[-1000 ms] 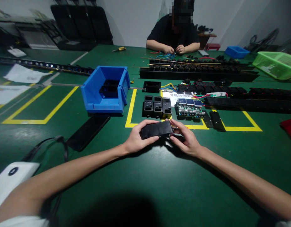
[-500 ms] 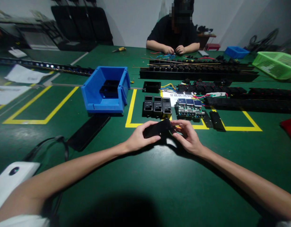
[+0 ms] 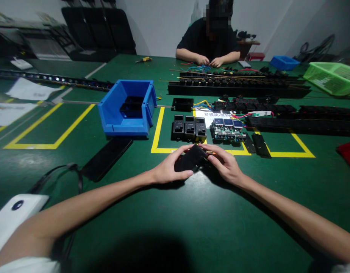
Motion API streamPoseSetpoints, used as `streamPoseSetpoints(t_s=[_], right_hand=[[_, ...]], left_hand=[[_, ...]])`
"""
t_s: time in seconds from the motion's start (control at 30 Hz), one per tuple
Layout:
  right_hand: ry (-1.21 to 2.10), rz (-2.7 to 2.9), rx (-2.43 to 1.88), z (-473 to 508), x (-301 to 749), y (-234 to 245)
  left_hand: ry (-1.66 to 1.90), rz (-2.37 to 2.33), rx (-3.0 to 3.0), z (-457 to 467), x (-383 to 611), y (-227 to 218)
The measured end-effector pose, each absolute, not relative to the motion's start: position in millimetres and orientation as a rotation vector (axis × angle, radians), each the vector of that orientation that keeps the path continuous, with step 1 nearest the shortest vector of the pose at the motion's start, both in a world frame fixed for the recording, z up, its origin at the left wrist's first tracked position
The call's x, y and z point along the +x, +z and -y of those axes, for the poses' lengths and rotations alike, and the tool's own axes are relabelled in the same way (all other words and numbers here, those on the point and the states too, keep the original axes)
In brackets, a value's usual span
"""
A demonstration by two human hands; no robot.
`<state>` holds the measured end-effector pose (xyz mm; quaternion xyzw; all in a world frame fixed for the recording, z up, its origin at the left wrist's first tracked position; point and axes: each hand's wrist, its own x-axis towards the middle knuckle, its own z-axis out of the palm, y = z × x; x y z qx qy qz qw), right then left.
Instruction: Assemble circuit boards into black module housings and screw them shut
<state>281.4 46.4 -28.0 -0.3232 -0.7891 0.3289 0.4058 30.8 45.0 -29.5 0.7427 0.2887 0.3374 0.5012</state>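
My left fingers (image 3: 185, 174) gripping black case (image 3: 188, 158), right fingers (image 3: 216, 163) alongside, hold unclear, green counter (image 3: 234, 223) below, pale wall (image 3: 160, 26) beyond

Blk. high-backed seats (image 3: 98, 32) stand far left before a pale wall (image 3: 159, 28); small red stool (image 3: 256, 56), far right. Lg. green table (image 3: 163, 212) spans foreground, w/ light reflecting nr. ctr.

**Hidden, cropped or too dark to read**

Cannot see left end of black case (image 3: 189, 159), covered by left hand (image 3: 169, 167). Cannot resolve fingertip contact of right hand (image 3: 225, 166) at other end: too dark, too small. Unable to count black parts (image 3: 133, 108) inside blue bin (image 3: 125, 129). Can see only part of white device (image 3: 20, 216), cropped at left edge; likewise red item (image 3: 349, 152), at right.
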Motion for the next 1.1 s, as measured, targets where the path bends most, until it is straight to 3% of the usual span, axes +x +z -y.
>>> streamPoseSetpoints(t_s=[1.1], right_hand=[[0.644, 2.171, -0.75, -44.5, 278.7, -29.2]], left_hand=[[0.729, -0.687, 2.077, -41.7, 32.3, -30.4]])
